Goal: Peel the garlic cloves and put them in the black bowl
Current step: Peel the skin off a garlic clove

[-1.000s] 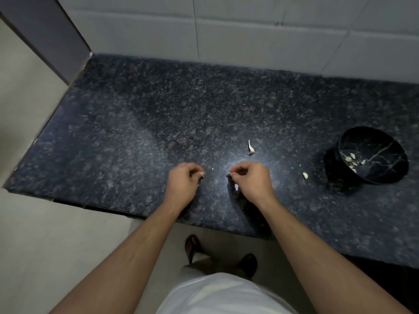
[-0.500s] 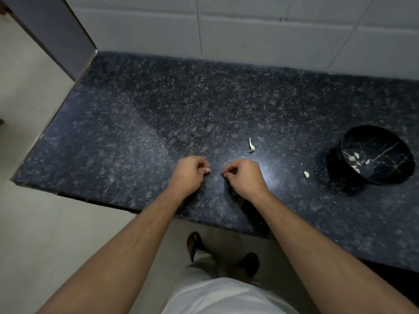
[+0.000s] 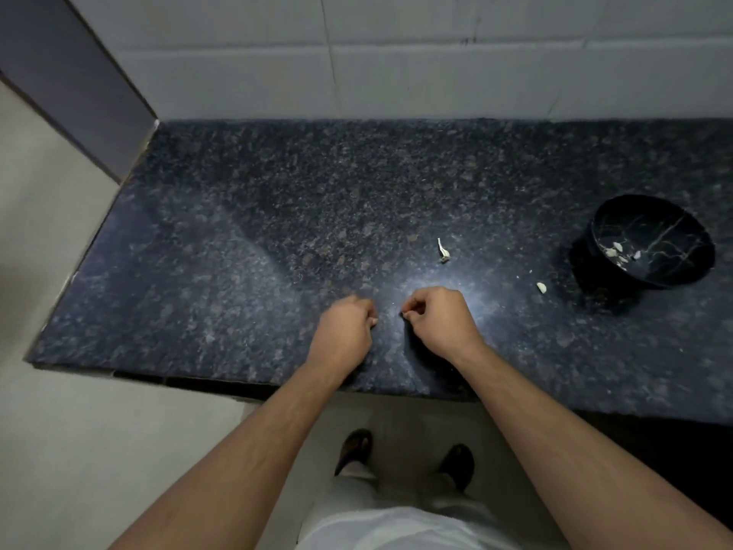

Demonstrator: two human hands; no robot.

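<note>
Mostly dark speckled granite counter [image 3: 277, 232] w/ white tile wall [image 3: 436, 73] behind; both hands' grip curled, contents unclear.

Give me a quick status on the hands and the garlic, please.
Left hand, right hand: both curled, contents hidden. Black bowl holds several cloves; one clove loose beside it. Nothing blocking.

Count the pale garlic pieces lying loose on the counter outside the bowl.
2: a stem-like scrap beyond the right hand, and a clove beside the black bowl. The fists may hide more.
</note>
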